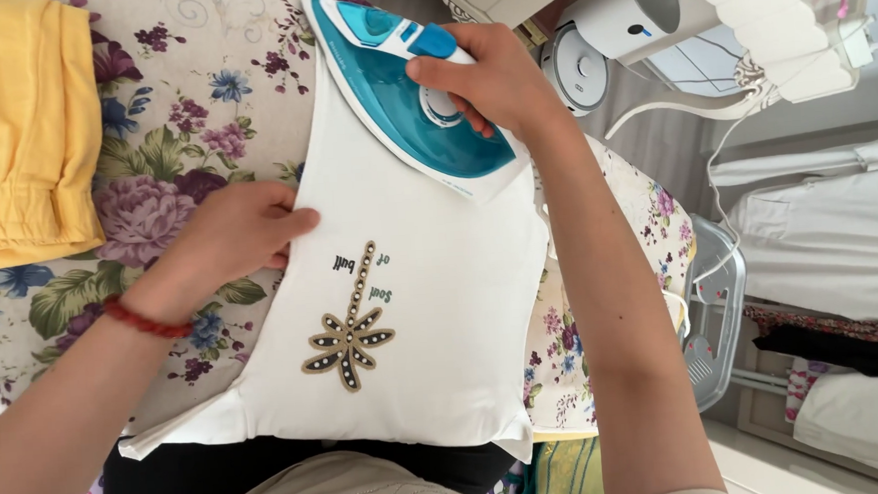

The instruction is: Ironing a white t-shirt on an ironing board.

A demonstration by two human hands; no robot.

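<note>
**Iron at the top of a white T-shirt**

A floral-covered ironing board (182, 120) carries everything; its cloth is soft, printed with purple and blue blooms. Spread across it lies the white T-shirt (433, 317), smooth cotton with a studded palm motif at its middle; the lower part looks flat already, while the top end under the iron seems the part in hand. Left of the shirt sits a folded yellow garment (22, 129), ribbed at the hem. The teal steam iron (406, 93), glossy plastic and pointed, rests on the shirt's top edge; the right hand (495, 79) is closed round its handle. The left hand (228, 238), wearing a red bracelet, presses flat and open on the shirt's left edge.
</note>
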